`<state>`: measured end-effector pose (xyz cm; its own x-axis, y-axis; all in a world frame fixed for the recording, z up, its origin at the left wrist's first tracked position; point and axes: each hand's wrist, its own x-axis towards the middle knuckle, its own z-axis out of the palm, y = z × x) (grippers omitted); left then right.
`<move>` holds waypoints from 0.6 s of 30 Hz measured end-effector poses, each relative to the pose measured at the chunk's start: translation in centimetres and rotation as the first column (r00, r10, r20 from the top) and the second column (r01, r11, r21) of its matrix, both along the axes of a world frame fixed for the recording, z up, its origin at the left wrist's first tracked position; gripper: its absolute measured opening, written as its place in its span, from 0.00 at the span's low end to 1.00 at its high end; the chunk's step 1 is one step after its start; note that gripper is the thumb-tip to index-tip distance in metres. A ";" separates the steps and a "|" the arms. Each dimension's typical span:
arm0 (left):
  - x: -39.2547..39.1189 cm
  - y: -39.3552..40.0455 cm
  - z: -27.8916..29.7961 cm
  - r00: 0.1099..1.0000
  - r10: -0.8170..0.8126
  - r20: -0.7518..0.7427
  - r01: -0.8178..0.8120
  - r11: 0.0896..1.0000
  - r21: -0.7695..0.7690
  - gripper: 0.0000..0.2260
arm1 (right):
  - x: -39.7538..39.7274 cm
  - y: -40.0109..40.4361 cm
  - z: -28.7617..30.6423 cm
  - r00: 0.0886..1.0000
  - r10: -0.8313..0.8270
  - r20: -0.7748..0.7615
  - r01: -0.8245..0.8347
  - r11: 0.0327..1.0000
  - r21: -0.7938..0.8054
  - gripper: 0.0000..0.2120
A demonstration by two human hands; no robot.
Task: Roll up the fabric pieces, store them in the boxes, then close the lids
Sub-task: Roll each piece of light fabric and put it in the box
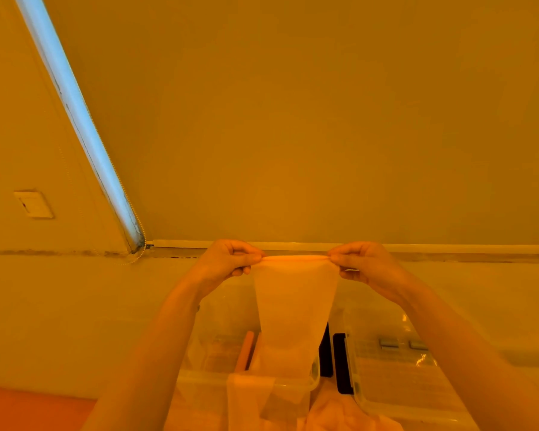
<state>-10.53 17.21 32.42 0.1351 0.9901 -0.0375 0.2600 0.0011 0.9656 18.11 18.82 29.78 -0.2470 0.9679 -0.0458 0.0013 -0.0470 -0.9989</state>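
Note:
A pale sheer fabric piece hangs in the air, its top edge stretched level between both hands. My left hand pinches the top left corner and my right hand pinches the top right corner. The cloth narrows as it drops and its lower end drapes over the front rim of a clear plastic box below my left arm. A second clear box sits to the right under my right arm. More pale fabric lies bunched at the bottom between the boxes.
Black latches show between the two boxes. An orange strip stands inside the left box. A plain wall fills the upper view, with a window frame and wall socket at left. An orange surface is at bottom left.

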 end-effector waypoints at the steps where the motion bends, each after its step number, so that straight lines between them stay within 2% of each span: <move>1: 0.0 0.0 0.0 0.999 -0.008 -0.038 0.008 1.000 0.000 0.05 | 0.0 0.1 -0.1 1.000 0.000 0.025 0.000 1.000 -0.001 0.06; 6: 0.0 0.2 -0.3 0.973 -0.048 -0.226 0.054 0.998 0.022 0.07 | 0.2 0.2 -0.3 0.991 0.016 0.135 -0.008 0.998 -0.055 0.13; 10: 0.2 0.3 -0.3 0.955 -0.053 -0.292 0.059 0.998 0.013 0.04 | 0.1 0.2 -0.6 0.980 0.037 0.195 -0.022 0.997 -0.075 0.07; 14: 0.6 -0.1 -0.4 0.968 -0.100 -0.231 0.099 0.995 -0.015 0.01 | 0.1 -0.1 -0.4 0.982 0.069 0.175 -0.056 0.995 -0.077 0.06; 18: 0.2 -0.1 -0.6 0.998 -0.050 -0.040 0.050 0.999 0.003 0.03 | 0.4 -0.2 -0.2 0.996 0.080 0.035 -0.078 0.994 -0.074 0.06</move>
<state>-10.30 17.14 31.86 0.1826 0.9824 -0.0403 0.2981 -0.0163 0.9544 18.46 18.66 29.60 -0.3194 0.9392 -0.1263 0.0453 -0.1180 -0.9920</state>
